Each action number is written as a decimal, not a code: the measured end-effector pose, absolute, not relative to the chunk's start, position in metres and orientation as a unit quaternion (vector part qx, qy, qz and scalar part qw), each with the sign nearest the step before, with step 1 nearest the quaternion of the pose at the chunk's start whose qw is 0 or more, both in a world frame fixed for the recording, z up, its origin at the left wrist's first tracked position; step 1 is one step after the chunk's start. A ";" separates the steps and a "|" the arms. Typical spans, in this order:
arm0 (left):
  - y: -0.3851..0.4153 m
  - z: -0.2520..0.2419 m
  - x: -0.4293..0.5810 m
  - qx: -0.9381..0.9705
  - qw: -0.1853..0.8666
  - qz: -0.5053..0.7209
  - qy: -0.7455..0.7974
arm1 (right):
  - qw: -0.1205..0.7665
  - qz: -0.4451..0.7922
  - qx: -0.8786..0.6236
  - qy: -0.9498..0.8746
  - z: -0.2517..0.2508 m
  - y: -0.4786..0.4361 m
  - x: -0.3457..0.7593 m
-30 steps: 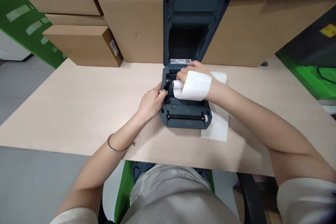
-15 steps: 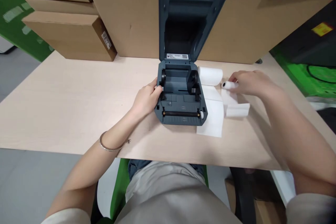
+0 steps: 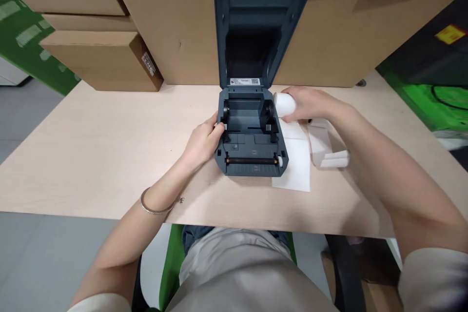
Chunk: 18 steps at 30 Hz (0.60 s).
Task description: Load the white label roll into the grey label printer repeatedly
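A dark blue label printer point(image 3: 250, 151) sits open in the middle of the table, its lid point(image 3: 256, 19) tilted up and its roll bay bare. My left hand point(image 3: 201, 141) grips the printer's left side, fingers curled on the edge. My right hand point(image 3: 307, 103) is wrapped round a white paper roll point(image 3: 284, 104) just right of the printer. A flat tail of white paper point(image 3: 295, 165) runs from that roll toward me. A nearly spent roll with a loose paper strip point(image 3: 327, 148) lies further right.
Stacked cardboard boxes point(image 3: 175, 34) line the back of the pale wooden table point(image 3: 91, 156). One smaller box point(image 3: 102, 61) stands at the back left. A green and black surface point(image 3: 431, 87) borders the table on the right.
My right hand lifted the thin roll out of the printer, laid it on the table at the right, then came back left and closed on the fuller roll. The left hand stayed put.
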<state>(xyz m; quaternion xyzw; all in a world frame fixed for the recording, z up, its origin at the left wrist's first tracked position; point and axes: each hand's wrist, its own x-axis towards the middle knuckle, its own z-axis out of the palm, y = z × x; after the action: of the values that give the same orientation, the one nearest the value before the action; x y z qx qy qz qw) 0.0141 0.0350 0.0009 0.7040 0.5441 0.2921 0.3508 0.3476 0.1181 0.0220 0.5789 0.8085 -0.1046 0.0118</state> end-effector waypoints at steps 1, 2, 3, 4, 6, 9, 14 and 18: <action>0.035 0.001 0.014 0.704 0.353 0.294 0.543 | 0.021 -0.105 0.597 0.795 0.025 0.119 0.347; 0.035 0.000 0.014 0.702 0.355 0.295 0.542 | 0.032 -0.098 0.615 0.782 0.031 0.117 0.349; 0.035 0.000 0.014 0.700 0.358 0.297 0.542 | 0.040 -0.087 0.627 0.773 0.040 0.114 0.352; 0.035 -0.001 0.015 0.697 0.360 0.299 0.543 | 0.036 -0.077 0.631 0.771 0.051 0.109 0.356; 0.035 -0.002 0.015 0.695 0.360 0.305 0.543 | 0.012 -0.077 0.626 0.776 0.078 0.098 0.364; 0.035 -0.003 0.016 0.696 0.356 0.309 0.542 | -0.011 -0.097 0.608 0.788 0.116 0.083 0.360; 0.034 0.000 0.016 0.695 0.359 0.294 0.549 | 0.002 -0.121 0.569 0.813 0.137 0.070 0.296; 0.033 0.005 0.018 0.693 0.357 0.278 0.561 | 0.014 -0.115 0.517 0.848 0.125 0.072 0.247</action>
<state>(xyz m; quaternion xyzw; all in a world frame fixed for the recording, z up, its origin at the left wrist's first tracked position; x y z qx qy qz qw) 0.0175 0.0334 0.0052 0.6935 0.5607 0.2775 0.3573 0.2466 0.0719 0.1246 0.5166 0.8483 -0.1151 0.0138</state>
